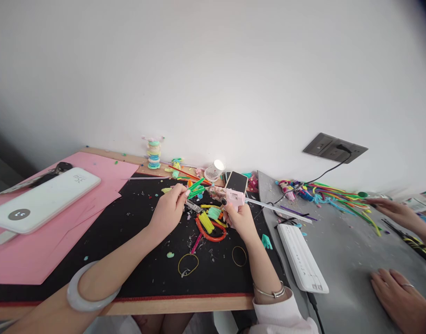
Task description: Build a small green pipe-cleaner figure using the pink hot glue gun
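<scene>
One black mat (pixel 143 278) (scrap-littered), white wall (pixel 199 69)

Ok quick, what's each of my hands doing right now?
Left hand: closed, pinching green fuzzy stems.
Right hand: closed around the grip of a pink glue gun.

A glue gun (pixel 236 197) and pipe cleaners (pixel 341 197) mark a craft workspace.

A wooden table (pixel 185 306) bears a black mat (pixel 139 273), pink sheets (pixel 49 253) and a pastel-striped column (pixel 153 155).
</scene>
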Tool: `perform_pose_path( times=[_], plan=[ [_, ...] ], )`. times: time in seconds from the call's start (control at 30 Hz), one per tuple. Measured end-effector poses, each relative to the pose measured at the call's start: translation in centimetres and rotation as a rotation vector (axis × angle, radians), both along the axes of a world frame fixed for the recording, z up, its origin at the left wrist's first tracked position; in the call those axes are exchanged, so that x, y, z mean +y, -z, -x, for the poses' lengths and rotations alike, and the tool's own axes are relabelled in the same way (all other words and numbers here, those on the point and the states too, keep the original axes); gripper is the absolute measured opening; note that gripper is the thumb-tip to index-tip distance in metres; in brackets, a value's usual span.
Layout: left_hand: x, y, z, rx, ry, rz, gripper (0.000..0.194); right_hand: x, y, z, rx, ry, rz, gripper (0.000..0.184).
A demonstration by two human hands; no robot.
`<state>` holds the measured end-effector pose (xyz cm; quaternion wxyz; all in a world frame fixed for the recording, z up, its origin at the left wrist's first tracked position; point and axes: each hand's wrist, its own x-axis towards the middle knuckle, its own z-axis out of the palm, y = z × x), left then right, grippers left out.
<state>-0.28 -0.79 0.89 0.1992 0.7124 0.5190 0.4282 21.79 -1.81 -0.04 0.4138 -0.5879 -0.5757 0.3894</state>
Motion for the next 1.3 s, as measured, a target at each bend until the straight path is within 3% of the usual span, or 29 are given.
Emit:
perform_pose_path(
  times=[0.3,0.6,0.93,1.3],
  plan=[
    [0.1,0.1,0.0,0.011,-0.02,-0.009,0.022,0.0,-0.1,0.2,0.046,0.06,-0.05,0.039],
    [0.0,0.1,0.0,0.034,0.007,0.014,0.022,-0.2,0.3,0.6,0.011,-0.024,-0.1,0.036],
    [0.1,0.1,0.0,0.064,0.013,0.013,0.022,-0.2,0.4,0.8,0.036,-0.082,-0.047,0.034],
    [-0.1,0.0,0.0,0.076,-0.007,-0.007,0.023,-0.4,0.3,1.0,0.044,-0.096,-0.064,0.037]
  ],
)
